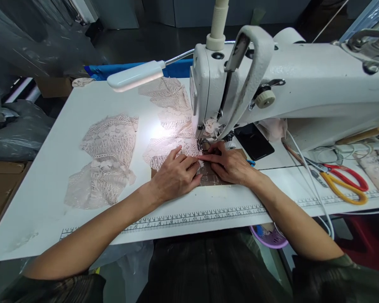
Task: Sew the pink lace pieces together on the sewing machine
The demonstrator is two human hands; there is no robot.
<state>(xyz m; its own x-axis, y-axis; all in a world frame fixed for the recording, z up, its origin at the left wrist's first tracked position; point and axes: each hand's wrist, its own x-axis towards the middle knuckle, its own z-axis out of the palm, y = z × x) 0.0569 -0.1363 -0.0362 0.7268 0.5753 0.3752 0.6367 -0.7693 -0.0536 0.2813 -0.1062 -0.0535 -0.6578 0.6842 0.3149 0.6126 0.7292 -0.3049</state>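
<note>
Pale pink lace fabric (173,147) lies under the needle area of a white sewing machine (202,88). My left hand (178,174) rests palm down on its near edge, fingers bent and thumb close to the fingertips, gripping the lace. From the right, my right hand (230,164) pinches the lace near the presser foot (204,145), its index finger reaching towards my left fingertips. The fingertips nearly meet. Beneath the hands is a brown sheet (216,176), partly covered by clear plastic. What the right thumb does is partly hidden.
More lace pieces (110,155) lie left on the white table (50,176). A lamp (135,75) hangs over the work. Right are a black phone (254,141), scissors with red and yellow handles (347,185) and a white cable (312,176). A printed ruler (189,221) runs along the front.
</note>
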